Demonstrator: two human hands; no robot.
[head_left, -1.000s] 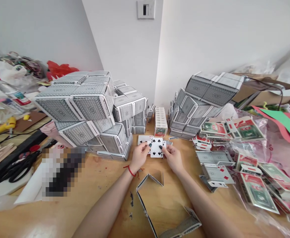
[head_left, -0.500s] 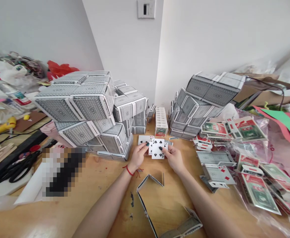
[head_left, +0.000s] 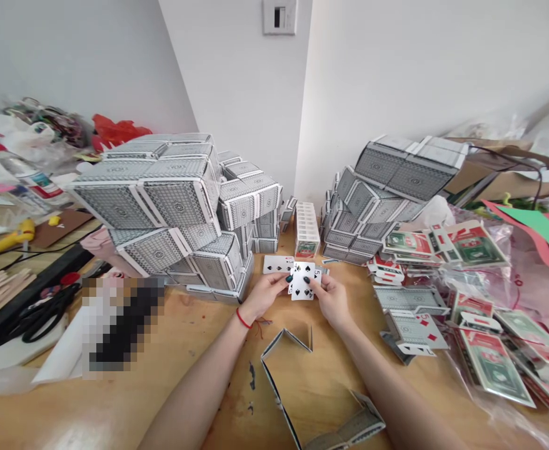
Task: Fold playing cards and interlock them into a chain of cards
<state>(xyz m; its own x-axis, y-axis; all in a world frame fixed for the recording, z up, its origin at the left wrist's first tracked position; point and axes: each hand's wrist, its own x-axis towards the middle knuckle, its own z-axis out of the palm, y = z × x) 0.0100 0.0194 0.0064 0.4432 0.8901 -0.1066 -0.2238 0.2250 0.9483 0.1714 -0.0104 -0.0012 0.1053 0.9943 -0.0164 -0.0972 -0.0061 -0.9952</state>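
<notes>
Both hands meet at the middle of the wooden table (head_left: 115, 406) and pinch a small fan of white spade playing cards (head_left: 302, 281) by its sides. My left hand (head_left: 266, 295) grips the cards from the left, and my right hand (head_left: 332, 302) grips them from the right. The fingers hide part of the card faces. Just behind them, a spade card (head_left: 277, 264) lies flat on the table. A tall stack of cards (head_left: 307, 231) stands upright beyond that. Below my wrists, a folded strip of joined cards (head_left: 281, 369) lies on the table.
Large stacked blocks of grey-backed cards (head_left: 162, 212) rise to the left, and more (head_left: 387, 181) stand to the right. Green and red cards in plastic (head_left: 485, 365) spread along the right. Black scissors (head_left: 40, 319) and a pixelated object (head_left: 119, 325) lie to the left.
The held spade cards have moved slightly right and turned a little, with the top card now covering more of the one behind. My hands have drawn closer together.
</notes>
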